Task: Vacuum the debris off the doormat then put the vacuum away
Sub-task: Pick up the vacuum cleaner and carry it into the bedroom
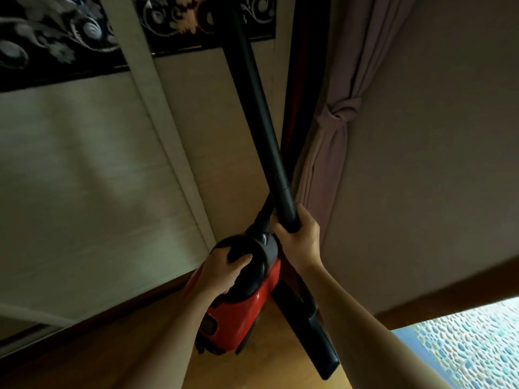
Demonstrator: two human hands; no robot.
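Observation:
A red and black canister vacuum [238, 318] stands on the wooden floor in the corner by the wall. My left hand [222, 272] grips the black handle on top of its body. My right hand [302, 234] is closed around the lower end of the long black wand [258, 108], which rises steeply toward the top of the view. A black floor nozzle [311, 329] lies on the floor just right of the canister. A corner of the pebble-patterned blue doormat [471, 349] shows at the bottom right.
A pale sliding door [84, 178] with a dark floral panel fills the left. A pink tied curtain [334, 130] hangs right of the wand, beside a plain wall [435, 136]. Wooden floor [112, 355] stretches along the bottom.

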